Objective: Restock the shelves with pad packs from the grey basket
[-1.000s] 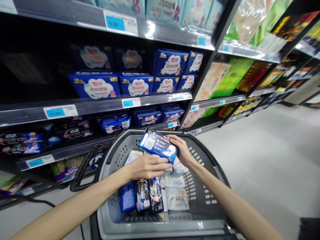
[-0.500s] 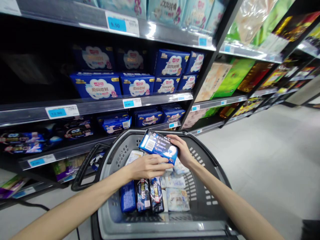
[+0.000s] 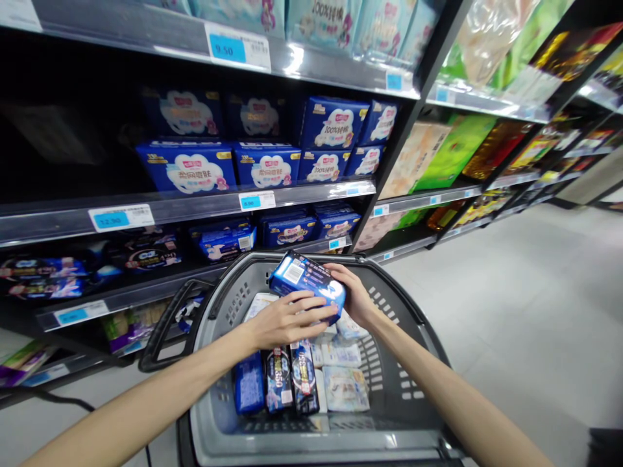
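A blue and dark pack of sanitary pads [image 3: 302, 280], barcode showing, is held tilted over the far part of a grey shopping basket [image 3: 389, 310]. My left hand [image 3: 285, 319] lies along its near side with the fingers over the edge. Round its right end curls my right hand [image 3: 355, 293]; part of its grip is hidden behind the pack. Below, in the basket, stand a blue pack [image 3: 249, 384] and two dark packs, one of them a dark pack marked 350 [image 3: 279, 383]. Several white packs [image 3: 345, 389] lie to their right.
Shelves with price labels rise ahead, stocked with blue pad packs [image 3: 195, 170]. Lower down lie more dark packs [image 3: 153, 253]. The basket's black handle [image 3: 158, 337] sticks out at the left, near the shelf edge. Pale floor [image 3: 511, 311] stretches to the right.
The held pack has tipped slightly, so its printed face looks more foreshortened. My left fingers have shifted a little up over it. The basket and shelves stay put.
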The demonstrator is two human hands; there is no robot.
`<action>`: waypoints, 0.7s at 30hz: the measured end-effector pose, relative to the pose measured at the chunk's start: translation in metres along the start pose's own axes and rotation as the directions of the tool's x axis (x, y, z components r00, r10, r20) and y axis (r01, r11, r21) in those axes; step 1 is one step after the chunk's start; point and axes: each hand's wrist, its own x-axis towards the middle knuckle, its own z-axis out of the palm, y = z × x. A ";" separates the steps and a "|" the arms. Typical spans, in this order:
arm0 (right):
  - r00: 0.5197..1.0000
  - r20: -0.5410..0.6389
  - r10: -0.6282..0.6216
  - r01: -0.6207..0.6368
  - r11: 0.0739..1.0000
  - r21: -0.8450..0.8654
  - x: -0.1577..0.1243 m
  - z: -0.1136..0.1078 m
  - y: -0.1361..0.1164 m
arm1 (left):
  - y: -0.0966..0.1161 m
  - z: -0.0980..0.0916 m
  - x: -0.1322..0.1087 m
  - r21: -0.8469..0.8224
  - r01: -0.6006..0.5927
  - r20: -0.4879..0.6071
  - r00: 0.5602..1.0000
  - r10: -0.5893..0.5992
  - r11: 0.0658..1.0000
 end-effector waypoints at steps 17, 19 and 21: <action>0.945 0.298 0.137 -0.018 0.929 -0.371 0.005 -0.016 -0.002 | -0.012 0.011 0.002 -0.823 0.567 0.080 0.067 -0.995 -0.028; 0.938 0.306 0.159 -0.023 0.914 -0.406 0.005 -0.018 -0.004 | -0.013 0.012 0.002 -0.864 0.484 0.146 -0.017 -0.989 -0.136; 0.943 0.286 0.169 -0.039 0.911 -0.410 0.005 -0.019 -0.007 | -0.013 0.012 0.003 -0.882 0.412 0.221 -0.068 -0.973 -0.229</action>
